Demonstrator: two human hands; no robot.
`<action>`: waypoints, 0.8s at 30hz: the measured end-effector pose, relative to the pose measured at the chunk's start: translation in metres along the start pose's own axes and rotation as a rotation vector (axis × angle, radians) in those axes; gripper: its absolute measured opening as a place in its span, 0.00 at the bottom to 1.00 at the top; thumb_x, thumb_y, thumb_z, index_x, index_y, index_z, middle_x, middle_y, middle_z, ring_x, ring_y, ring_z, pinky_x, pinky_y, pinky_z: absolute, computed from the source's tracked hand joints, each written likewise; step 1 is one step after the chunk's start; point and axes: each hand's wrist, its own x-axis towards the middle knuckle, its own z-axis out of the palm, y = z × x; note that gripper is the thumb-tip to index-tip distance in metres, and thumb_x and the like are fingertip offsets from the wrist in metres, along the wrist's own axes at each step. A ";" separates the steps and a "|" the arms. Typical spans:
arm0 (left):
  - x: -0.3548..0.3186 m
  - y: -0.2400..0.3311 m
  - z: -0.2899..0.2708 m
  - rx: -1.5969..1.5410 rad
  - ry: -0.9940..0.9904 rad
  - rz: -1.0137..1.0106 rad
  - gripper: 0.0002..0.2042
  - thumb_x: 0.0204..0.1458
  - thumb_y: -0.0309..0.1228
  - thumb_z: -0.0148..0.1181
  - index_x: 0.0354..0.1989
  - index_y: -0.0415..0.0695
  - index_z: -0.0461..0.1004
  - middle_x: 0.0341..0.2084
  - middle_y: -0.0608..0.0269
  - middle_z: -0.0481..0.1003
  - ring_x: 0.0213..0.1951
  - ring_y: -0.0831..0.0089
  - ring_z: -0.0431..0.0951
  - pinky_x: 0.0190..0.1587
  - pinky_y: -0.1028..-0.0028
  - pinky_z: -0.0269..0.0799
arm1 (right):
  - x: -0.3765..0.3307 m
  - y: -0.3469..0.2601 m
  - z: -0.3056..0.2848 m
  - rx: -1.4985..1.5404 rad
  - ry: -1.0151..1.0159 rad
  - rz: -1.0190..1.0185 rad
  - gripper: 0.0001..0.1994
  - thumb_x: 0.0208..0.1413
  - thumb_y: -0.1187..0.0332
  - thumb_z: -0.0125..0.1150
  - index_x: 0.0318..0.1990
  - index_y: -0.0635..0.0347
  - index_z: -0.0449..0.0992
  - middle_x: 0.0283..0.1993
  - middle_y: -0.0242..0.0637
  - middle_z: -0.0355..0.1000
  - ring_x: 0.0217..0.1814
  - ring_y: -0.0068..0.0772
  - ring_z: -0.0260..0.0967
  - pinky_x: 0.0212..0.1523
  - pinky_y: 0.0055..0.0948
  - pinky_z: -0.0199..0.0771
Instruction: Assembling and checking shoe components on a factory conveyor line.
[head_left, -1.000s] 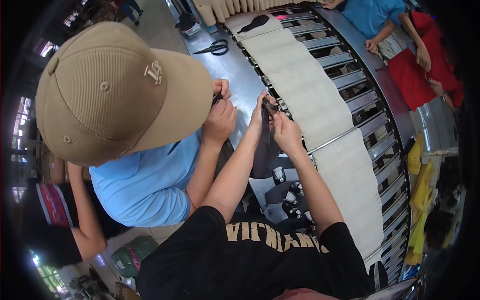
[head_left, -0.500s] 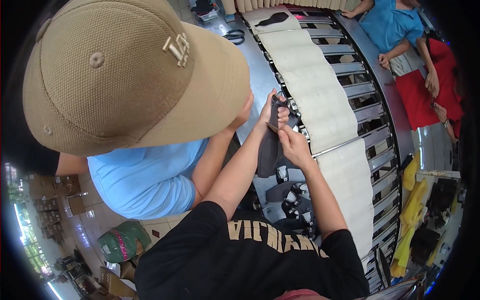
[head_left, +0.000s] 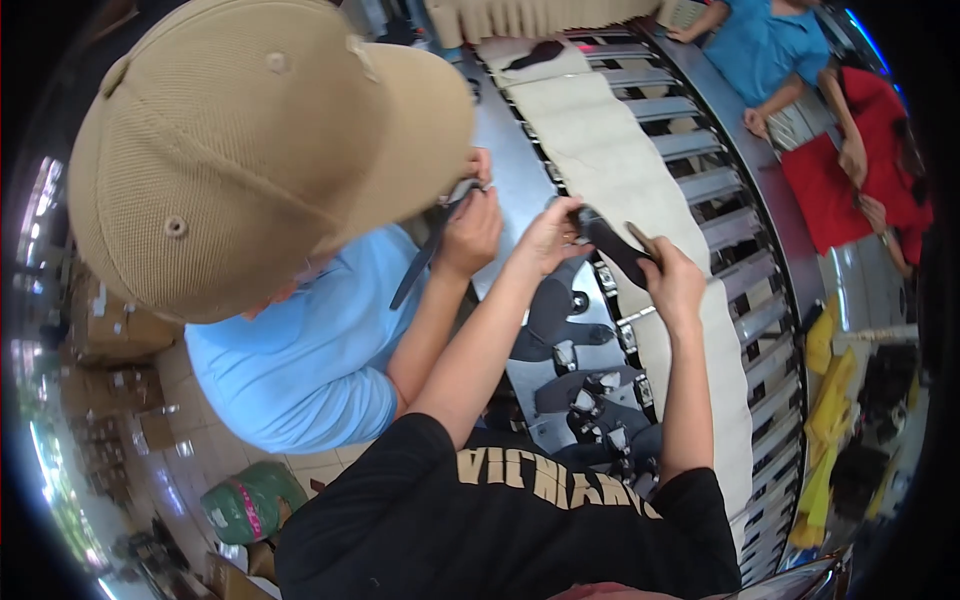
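Stretched between my two hands is a dark grey padded fabric piece, slanting down to the right over the metal bench edge and the cream cloth. My left hand pinches its upper left end, where a black part shows. At the other end, my right hand is closed on the piece. A thin brownish tool sticks up from the same right hand; its kind is unclear. Below my hands, several similar dark grey pieces with black and silver fittings lie on the metal bench.
Close on my left, a person in a tan cap holds a dark strip. A slatted conveyor covered partly by cream cloth runs along my right. Across it are people in blue and red.
The padded piece, hanging down from my left hand before, now spans both hands. My right hand has moved right and up. The neighbour's hands and dark strip have come into sight.
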 end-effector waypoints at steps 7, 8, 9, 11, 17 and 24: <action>0.002 -0.007 0.002 0.034 0.362 0.114 0.15 0.48 0.49 0.61 0.27 0.51 0.72 0.22 0.70 0.71 0.26 0.79 0.71 0.21 0.77 0.63 | -0.007 -0.021 0.032 0.271 0.132 0.006 0.13 0.56 0.66 0.58 0.49 0.52 0.75 0.41 0.42 0.70 0.34 0.47 0.72 0.35 0.38 0.71; 0.001 -0.010 0.005 0.008 0.393 0.132 0.14 0.48 0.49 0.60 0.27 0.51 0.72 0.23 0.70 0.70 0.26 0.79 0.71 0.20 0.76 0.62 | -0.010 -0.016 0.039 0.383 0.139 0.004 0.14 0.57 0.67 0.58 0.50 0.51 0.75 0.38 0.42 0.70 0.33 0.44 0.71 0.35 0.35 0.71; 0.004 -0.015 0.007 0.034 0.412 0.107 0.14 0.48 0.48 0.60 0.27 0.51 0.72 0.25 0.69 0.70 0.27 0.79 0.71 0.18 0.76 0.61 | -0.014 -0.010 0.048 0.582 0.083 -0.008 0.15 0.58 0.68 0.56 0.53 0.54 0.75 0.31 0.37 0.72 0.29 0.32 0.69 0.32 0.29 0.69; -0.009 -0.016 0.012 0.043 0.383 0.171 0.14 0.49 0.46 0.60 0.24 0.48 0.72 0.19 0.71 0.69 0.21 0.81 0.69 0.16 0.78 0.58 | -0.023 -0.022 0.050 1.006 -0.089 0.234 0.16 0.61 0.67 0.53 0.55 0.60 0.72 0.24 0.29 0.69 0.24 0.19 0.66 0.25 0.20 0.63; -0.042 0.080 0.032 0.841 -0.035 0.166 0.16 0.45 0.45 0.66 0.21 0.43 0.76 0.15 0.70 0.71 0.17 0.82 0.68 0.19 0.80 0.59 | -0.006 -0.032 0.036 1.522 -0.218 0.588 0.17 0.67 0.59 0.43 0.50 0.64 0.71 0.21 0.28 0.64 0.14 0.17 0.58 0.14 0.19 0.58; 0.040 0.039 0.006 1.725 0.196 0.100 0.21 0.40 0.50 0.63 0.32 0.44 0.82 0.31 0.46 0.79 0.36 0.54 0.80 0.41 0.62 0.74 | -0.055 -0.013 0.119 1.101 -0.189 0.663 0.07 0.61 0.67 0.52 0.40 0.62 0.70 0.22 0.30 0.68 0.18 0.18 0.65 0.17 0.20 0.63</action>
